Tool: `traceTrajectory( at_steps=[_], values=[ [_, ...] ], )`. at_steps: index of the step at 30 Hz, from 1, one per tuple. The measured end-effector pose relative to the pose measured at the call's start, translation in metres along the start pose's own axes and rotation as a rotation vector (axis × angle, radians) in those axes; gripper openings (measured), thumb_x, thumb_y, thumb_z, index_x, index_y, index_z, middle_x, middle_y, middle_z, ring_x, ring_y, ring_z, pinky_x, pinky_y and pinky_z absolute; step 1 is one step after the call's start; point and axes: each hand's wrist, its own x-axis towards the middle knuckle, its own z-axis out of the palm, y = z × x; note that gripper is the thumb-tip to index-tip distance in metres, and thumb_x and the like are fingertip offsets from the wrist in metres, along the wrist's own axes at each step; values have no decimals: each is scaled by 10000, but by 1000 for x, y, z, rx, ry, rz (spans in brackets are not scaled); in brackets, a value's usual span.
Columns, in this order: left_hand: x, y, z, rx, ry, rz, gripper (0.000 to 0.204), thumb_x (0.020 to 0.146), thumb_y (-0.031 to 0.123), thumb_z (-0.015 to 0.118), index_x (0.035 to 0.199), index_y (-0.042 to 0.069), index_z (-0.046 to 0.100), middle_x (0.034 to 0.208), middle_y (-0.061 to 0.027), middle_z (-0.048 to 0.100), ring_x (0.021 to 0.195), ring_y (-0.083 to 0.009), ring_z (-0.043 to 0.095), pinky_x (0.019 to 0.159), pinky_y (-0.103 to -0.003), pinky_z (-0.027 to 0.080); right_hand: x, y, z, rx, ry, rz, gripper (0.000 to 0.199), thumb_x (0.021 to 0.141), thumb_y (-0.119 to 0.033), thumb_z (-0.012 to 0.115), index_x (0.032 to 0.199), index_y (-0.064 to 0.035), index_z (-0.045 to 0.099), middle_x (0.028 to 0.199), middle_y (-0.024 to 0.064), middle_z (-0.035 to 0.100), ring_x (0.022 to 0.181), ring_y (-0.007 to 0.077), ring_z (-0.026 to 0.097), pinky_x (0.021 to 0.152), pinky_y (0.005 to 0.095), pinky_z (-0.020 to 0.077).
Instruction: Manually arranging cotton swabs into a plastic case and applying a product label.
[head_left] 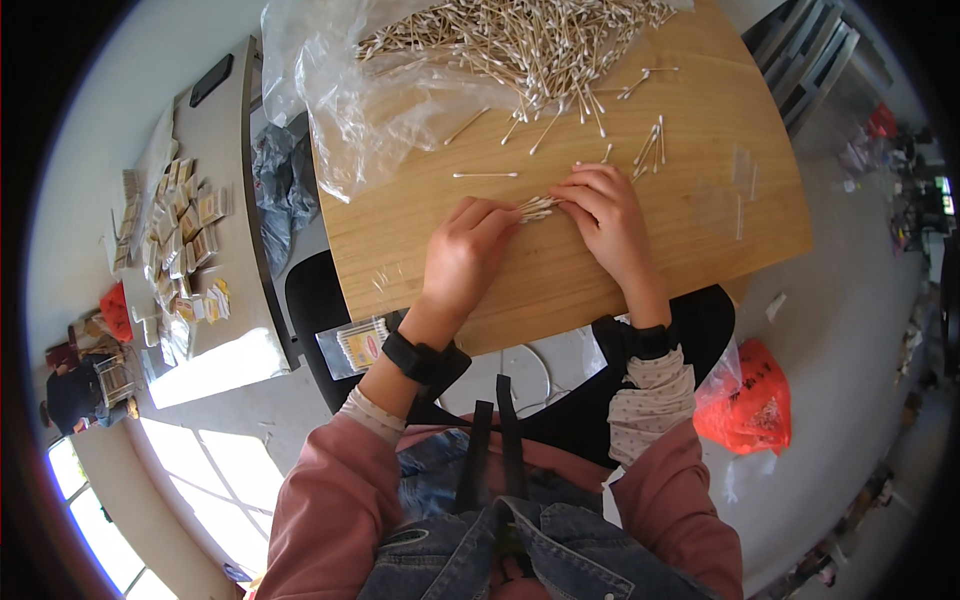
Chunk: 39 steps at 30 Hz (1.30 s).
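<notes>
Between my two hands, just above the wooden table (pixel 400 245), lies a small bundle of cotton swabs (pixel 538 208). My left hand (pixel 468 245) pinches one end of it with the fingers closed. At the other end, the fingers of my right hand (pixel 602 212) are bent round the swab tips. A single cotton swab (pixel 486 175) rests on the wood beyond my left hand. Several loose swabs (pixel 652 148) lie past my right hand. At the far side a big heap of swabs (pixel 520 45) spills from a clear plastic bag (pixel 345 110).
A packet of swabs (pixel 360 345) sits by the table's near left edge. Clear plastic pieces (pixel 742 185) lie at the right. On a side table at the left are many packed boxes (pixel 182 225) and a black phone (pixel 211 80). A red bag (pixel 745 405) stands on the floor.
</notes>
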Motion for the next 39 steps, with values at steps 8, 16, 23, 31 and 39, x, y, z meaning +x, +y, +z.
traceTrajectory(
  at_steps=[8,16,23,31,39],
  values=[
    [-17,-11,-20,1,19,2,122,793,12,757,900,43,708,937,-66,719,871,-269,671,731,-369,566,1,10,-10,-26,3,-4,142,776,-13,777,909,-56,748,934,55,676,1003,275,626,874,386,503],
    [-32,4,-26,-6,-82,18,124,792,-2,753,902,33,707,942,-79,720,870,-276,679,735,-372,567,8,9,-2,-93,107,39,117,814,-23,749,922,-64,730,897,52,657,922,282,607,833,396,476],
    [-3,7,-16,138,-107,-29,410,810,67,768,1196,32,636,1197,-130,675,1136,-316,620,933,-421,515,-1,16,-11,-230,120,100,168,820,-18,740,974,-83,718,949,46,662,951,285,607,881,410,454],
    [8,-5,-25,173,-408,-71,634,820,152,771,1396,42,529,1338,-163,607,1316,-351,518,1112,-474,403,-4,18,-10,-210,142,65,289,824,-6,729,1102,-74,688,1116,87,670,1116,309,607,971,416,457],
    [-21,16,2,397,-212,-27,729,892,340,703,1466,-30,449,1517,-194,470,1449,-344,399,1198,-493,304,6,-18,13,306,258,322,238,928,-29,669,1166,-36,669,1179,107,670,1121,276,617,971,378,479]
  ],
)
